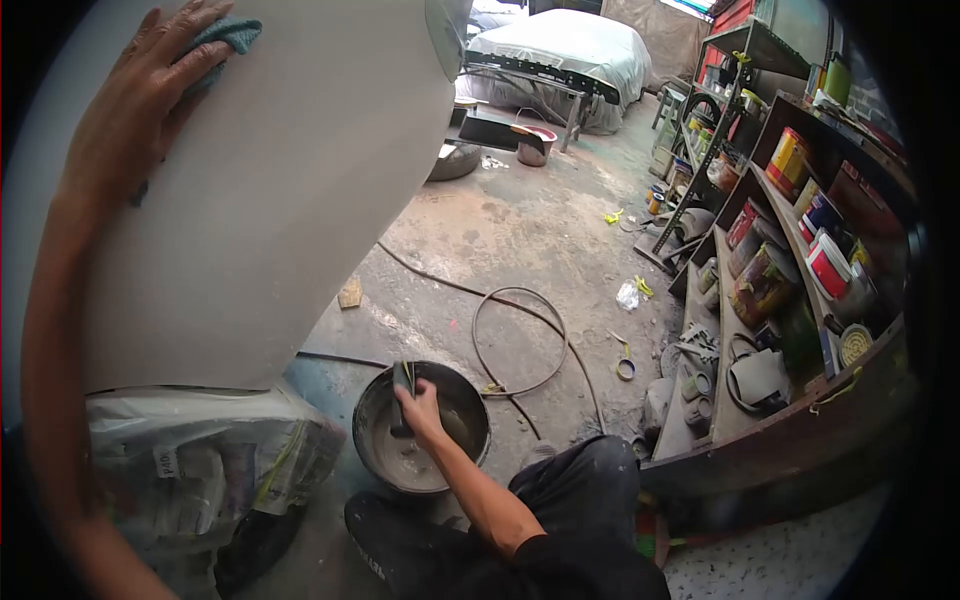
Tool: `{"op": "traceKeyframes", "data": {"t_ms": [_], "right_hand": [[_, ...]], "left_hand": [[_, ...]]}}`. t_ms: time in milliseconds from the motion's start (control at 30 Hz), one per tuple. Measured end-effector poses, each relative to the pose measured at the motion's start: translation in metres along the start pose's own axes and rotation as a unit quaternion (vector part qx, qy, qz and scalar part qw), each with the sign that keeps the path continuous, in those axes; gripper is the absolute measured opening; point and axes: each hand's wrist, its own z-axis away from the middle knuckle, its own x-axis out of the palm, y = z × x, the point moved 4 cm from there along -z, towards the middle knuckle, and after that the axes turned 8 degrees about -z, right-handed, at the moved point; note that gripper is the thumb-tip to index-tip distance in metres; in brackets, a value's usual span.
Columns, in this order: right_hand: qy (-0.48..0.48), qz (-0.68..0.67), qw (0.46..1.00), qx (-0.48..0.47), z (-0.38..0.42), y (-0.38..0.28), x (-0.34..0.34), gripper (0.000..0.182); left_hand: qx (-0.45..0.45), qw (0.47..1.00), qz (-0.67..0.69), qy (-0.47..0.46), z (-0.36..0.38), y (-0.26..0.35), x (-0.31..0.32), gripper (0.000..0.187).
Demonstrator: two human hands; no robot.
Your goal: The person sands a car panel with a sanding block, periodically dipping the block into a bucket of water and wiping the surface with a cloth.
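My left hand rests high on a pale grey car body panel, its fingers closed over a teal cloth. Part of the cloth is tucked under the fingers and hidden. Lower down, my right hand grips a dark block, which looks like a sanding block, above a round black basin. Murky greyish water lies in the basin. The basin stands on the floor close to my legs.
A hose coils across the concrete floor. Plastic sheeting hangs below the panel. Shelves of paint cans line the right side. Further off are a bucket and a sheet-covered car.
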Motion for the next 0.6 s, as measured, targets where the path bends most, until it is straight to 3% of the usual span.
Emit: {"op": "traceKeyframes", "data": {"t_ms": [67,167,233,267,367,467,500,600], "right_hand": [[-0.036,-0.028,0.996,-0.075,-0.01,-0.08,0.02,0.072],[-0.045,-0.12,0.954,-0.27,-0.011,-0.2,0.059,0.063],[-0.058,-0.203,0.929,-0.305,-0.017,-0.246,0.09,0.063],[0.003,-0.161,0.89,-0.427,-0.02,-0.264,0.103,0.067],[0.065,-0.132,0.883,-0.445,-0.013,-0.293,0.134,0.072],[0.098,-0.125,0.877,-0.454,-0.009,-0.29,0.152,0.075],[0.1,-0.115,0.877,-0.455,-0.007,-0.291,0.149,0.076],[0.096,-0.107,0.86,-0.489,0.003,-0.274,0.159,0.078]], "left_hand": [[-0.008,1.0,0.004,0.009,-0.003,-0.001,0.001,0.041],[0.003,0.999,-0.019,0.028,-0.002,-0.006,0.011,0.041],[0.021,0.999,-0.012,0.022,-0.004,-0.007,0.008,0.039],[0.026,0.999,-0.009,0.018,-0.005,-0.009,0.006,0.039],[0.064,0.998,-0.005,-0.005,-0.017,-0.024,-0.003,0.037],[0.116,0.991,-0.053,0.043,-0.037,-0.084,-0.011,0.039],[0.098,0.988,-0.112,0.039,-0.042,-0.11,-0.008,0.037],[0.088,0.994,-0.05,0.032,-0.048,-0.102,-0.015,0.041]]}}
